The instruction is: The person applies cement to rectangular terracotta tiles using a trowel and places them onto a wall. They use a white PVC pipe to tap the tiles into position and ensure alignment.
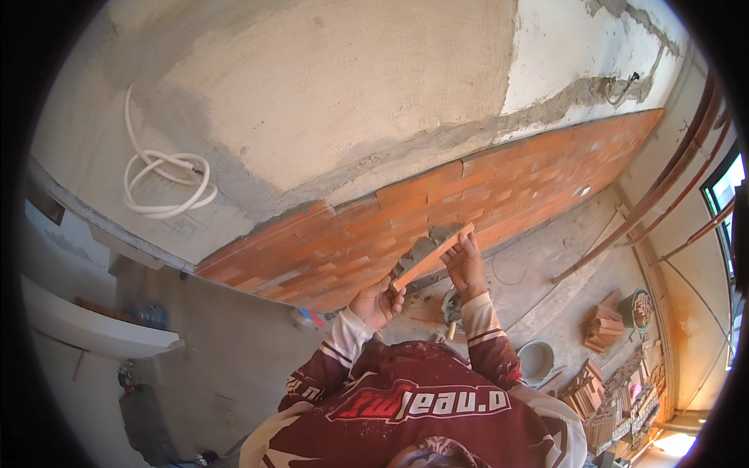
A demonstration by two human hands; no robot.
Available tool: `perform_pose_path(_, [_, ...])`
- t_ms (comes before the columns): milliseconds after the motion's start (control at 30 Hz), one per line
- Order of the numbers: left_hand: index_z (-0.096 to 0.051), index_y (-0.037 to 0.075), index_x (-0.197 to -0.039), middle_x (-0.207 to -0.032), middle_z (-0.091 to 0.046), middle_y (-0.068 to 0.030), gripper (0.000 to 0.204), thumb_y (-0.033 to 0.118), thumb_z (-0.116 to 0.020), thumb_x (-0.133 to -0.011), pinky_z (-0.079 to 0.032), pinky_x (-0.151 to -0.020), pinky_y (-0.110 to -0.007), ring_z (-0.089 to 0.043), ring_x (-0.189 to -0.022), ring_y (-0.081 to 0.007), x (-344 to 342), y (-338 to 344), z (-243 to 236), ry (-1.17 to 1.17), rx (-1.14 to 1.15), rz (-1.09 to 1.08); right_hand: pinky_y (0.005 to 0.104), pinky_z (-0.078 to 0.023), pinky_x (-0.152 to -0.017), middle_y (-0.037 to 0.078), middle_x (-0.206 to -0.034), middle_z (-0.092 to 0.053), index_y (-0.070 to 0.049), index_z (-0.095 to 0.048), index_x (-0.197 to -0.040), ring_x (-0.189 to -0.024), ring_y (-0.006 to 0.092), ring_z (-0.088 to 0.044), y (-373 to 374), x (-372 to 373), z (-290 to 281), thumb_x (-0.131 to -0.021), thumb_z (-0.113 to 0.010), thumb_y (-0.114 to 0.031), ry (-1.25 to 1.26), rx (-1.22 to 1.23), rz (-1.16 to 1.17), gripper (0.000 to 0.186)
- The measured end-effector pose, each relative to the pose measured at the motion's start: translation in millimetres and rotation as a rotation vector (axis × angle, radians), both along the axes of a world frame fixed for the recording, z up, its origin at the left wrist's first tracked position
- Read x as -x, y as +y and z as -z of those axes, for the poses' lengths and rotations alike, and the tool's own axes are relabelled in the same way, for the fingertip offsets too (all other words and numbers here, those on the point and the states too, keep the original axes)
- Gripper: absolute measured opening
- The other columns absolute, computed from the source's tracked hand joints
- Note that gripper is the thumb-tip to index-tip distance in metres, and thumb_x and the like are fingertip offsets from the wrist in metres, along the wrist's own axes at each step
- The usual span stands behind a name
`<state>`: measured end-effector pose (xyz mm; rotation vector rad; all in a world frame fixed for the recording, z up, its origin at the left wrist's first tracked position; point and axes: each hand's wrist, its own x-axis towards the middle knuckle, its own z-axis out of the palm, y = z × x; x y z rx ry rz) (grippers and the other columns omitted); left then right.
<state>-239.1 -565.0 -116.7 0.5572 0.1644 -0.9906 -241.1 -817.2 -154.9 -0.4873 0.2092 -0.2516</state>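
A long thin orange brick tile (434,259) is held at its two ends in front of the wall. My left hand (376,303) grips the near-left end between thumb and fingers. At the other end, my right hand (466,267) pinches the tile with its fingertips. Wet grey mortar (422,249) is heaped in lumps along the tile's side that faces the wall. Behind it, rows of similar orange tiles (538,179) cover the lower wall. I cannot tell whether the held tile touches them.
A grey bucket (537,360) stands on the floor to the right, with stacks of tiles (616,398) beyond. A tool with a pale handle (451,331) is below my hands. Reddish pipes (624,207) slant down at the right. A white cable coil (168,183) hangs at the left.
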Motion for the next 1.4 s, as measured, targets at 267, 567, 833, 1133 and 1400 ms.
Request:
perform_pose_path(267, [-0.066,0.007,-0.095,-0.084,-0.067,-0.0047,0.020,0.027,-0.068,-0.091,-0.052,-0.057,-0.031,-0.066,-0.071,-0.0167,-52,52,-33,-0.885,-0.838,0.195,0.0372,-0.054,-0.079,0.002,-0.106,-0.057,-0.015,-0.039,-0.136,-0.098,0.0210,-0.062,15,-20,-40,-0.098,-0.055,-0.022,-0.044,0.171,0.182,0.042])
perform_pose_path(567, [-0.066,0.008,-0.099,-0.095,-0.069,-0.0044,0.021,0.014,-0.071,-0.080,-0.042,-0.084,-0.040,-0.055,-0.097,-0.0252,-158,35,-77,-2.269,-1.500,-0.261,0.0389,-0.055,-0.080,0.009,-0.117,-0.056,-0.012,-0.033,-0.142,-0.100,0.0248,-0.062,38,-57,-37,-0.098,-0.056,-0.022,-0.063,0.193,0.296,0.052])
perform_pose_path(833, [-0.064,0.010,-0.084,-0.084,-0.063,-0.0052,0.004,0.007,-0.062,-0.082,-0.038,-0.084,-0.040,-0.052,-0.095,-0.0261,-186,36,-68,-2.390,-1.566,-0.259,0.0406,-0.056,-0.078,0.014,-0.115,-0.056,-0.009,-0.027,-0.145,-0.099,0.0283,-0.062,52,-80,-44,-0.096,-0.059,-0.019,-0.084,0.164,0.311,0.059])
perform_pose_path(1133, [-0.063,0.012,-0.080,-0.080,-0.061,-0.0043,0.003,0.013,-0.065,-0.082,-0.040,-0.079,-0.044,-0.056,-0.085,-0.0271,-158,49,-107,-2.149,-1.220,-0.344,0.0340,-0.058,-0.067,0.009,-0.097,-0.056,-0.002,-0.024,-0.147,-0.080,0.0218,-0.064,79,-99,-68,-0.092,-0.065,-0.015,-0.020,0.114,0.393,0.070])
perform_pose_path(1400, [-0.065,0.008,-0.087,-0.085,-0.066,-0.0094,0.004,0.009,-0.062,-0.086,-0.048,-0.075,-0.043,-0.061,-0.083,-0.0330,-151,64,-94,-2.056,-1.101,-0.400,0.0336,-0.056,-0.063,0.005,-0.091,-0.049,-0.003,-0.030,-0.134,-0.066,0.0163,-0.058,85,-116,-67,-0.092,-0.064,-0.015,0.020,0.167,0.403,0.055])
